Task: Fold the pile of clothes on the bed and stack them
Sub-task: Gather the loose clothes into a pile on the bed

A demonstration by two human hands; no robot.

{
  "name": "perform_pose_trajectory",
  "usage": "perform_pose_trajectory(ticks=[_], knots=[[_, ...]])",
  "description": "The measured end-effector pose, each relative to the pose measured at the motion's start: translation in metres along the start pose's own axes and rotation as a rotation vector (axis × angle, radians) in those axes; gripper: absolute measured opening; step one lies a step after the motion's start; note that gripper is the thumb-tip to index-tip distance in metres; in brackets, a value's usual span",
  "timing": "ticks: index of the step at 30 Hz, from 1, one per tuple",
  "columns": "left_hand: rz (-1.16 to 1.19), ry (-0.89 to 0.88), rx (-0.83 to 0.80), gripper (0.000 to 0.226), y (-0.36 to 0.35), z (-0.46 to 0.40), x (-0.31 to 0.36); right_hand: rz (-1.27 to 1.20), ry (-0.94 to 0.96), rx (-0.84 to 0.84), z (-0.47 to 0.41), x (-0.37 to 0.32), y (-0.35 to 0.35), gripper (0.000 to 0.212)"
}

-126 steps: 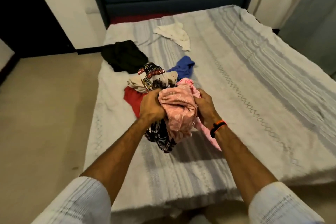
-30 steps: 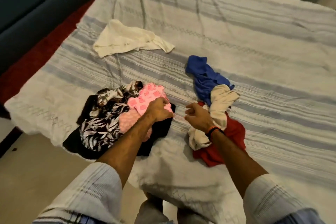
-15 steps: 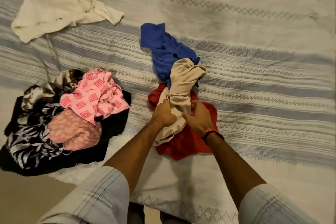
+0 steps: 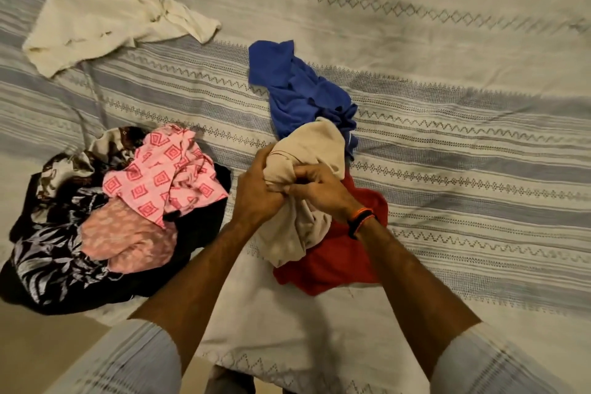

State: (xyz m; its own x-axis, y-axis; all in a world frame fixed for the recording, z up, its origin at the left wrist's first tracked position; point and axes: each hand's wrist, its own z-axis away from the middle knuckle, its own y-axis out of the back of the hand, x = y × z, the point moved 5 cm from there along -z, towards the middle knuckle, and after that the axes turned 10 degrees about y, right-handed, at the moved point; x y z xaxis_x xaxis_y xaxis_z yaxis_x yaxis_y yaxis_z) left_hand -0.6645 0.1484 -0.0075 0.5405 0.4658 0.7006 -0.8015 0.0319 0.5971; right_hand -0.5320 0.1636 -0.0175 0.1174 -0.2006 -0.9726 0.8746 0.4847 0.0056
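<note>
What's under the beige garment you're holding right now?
A red garment lies under the beige garment, which both the left hand and right hand grip. A blue garment sits behind it. Whatever lies beneath the red one is covered.

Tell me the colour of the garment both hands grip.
Beige garment, plain, seen in the head view.

I see both forearms extended forward, bare below pale rolled sleeves. My left hand (image 4: 256, 192) and right hand (image 4: 319, 189) meet knuckle to knuckle, fingers (image 4: 303, 174) curled, each gripping the bunched beige cloth garment (image 4: 307, 169). The right wrist carries a black-and-orange band (image 4: 361, 222).
</note>
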Motion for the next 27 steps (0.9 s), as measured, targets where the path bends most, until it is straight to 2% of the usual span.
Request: perform_pose_trajectory(ticks=[3, 5, 7, 9, 11, 14, 16, 17, 19, 21, 22, 23, 25, 27], knots=[[-0.036, 0.019, 0.042, 0.049, 0.019, -0.006, 0.005, 0.016, 0.009, -0.026, -0.012, -0.009, 0.018, 0.009], [0.013, 0.151, 0.173, 0.034, 0.033, -0.016, 0.001, 0.001, -0.048, 0.161, -0.023, -0.003, 0.034, 0.011], [0.136, 0.304, 0.312, 0.030, 0.048, -0.025, -0.007, 0.185, -0.116, 0.424, -0.032, 0.011, 0.059, 0.012], [0.328, 0.338, 0.389, 0.030, 0.062, -0.032, -0.010, 0.408, -0.193, 0.554, -0.042, 0.019, 0.079, 0.029], [0.438, 0.318, 0.428, 0.035, 0.070, -0.039, -0.007, 0.529, -0.280, 0.549, -0.059, 0.025, 0.092, 0.051], [0.451, 0.187, 0.489, 0.046, 0.077, -0.035, 0.003, 0.584, -0.382, 0.437, -0.089, 0.037, 0.101, 0.086], [0.384, 0.088, 0.494, 0.048, 0.077, -0.028, 0.012, 0.629, -0.409, 0.336, -0.104, 0.048, 0.103, 0.095], [0.312, 0.059, 0.477, 0.053, 0.075, -0.025, 0.015, 0.654, -0.418, 0.299, -0.107, 0.053, 0.103, 0.088], [0.155, 0.036, 0.351, 0.078, 0.065, -0.028, 0.015, 0.694, -0.386, 0.306, -0.110, 0.052, 0.103, 0.052], [0.022, 0.032, 0.190, 0.105, 0.050, -0.035, 0.010, 0.593, -0.295, 0.368, -0.109, 0.039, 0.094, 0.019], [-0.040, 0.034, 0.134, 0.114, 0.044, -0.039, 0.009, 0.466, -0.243, 0.371, -0.107, 0.029, 0.084, 0.014], [-0.090, 0.042, 0.090, 0.120, 0.038, -0.041, 0.007, 0.308, -0.204, 0.342, -0.102, 0.018, 0.072, 0.019], [-0.141, 0.002, 0.012, 0.124, 0.027, -0.039, 0.012, -0.031, -0.163, 0.160, -0.085, -0.005, 0.038, 0.023], [-0.135, -0.103, 0.011, 0.108, 0.023, -0.036, 0.020, -0.238, -0.141, -0.049, -0.064, -0.025, 0.012, 0.011]])
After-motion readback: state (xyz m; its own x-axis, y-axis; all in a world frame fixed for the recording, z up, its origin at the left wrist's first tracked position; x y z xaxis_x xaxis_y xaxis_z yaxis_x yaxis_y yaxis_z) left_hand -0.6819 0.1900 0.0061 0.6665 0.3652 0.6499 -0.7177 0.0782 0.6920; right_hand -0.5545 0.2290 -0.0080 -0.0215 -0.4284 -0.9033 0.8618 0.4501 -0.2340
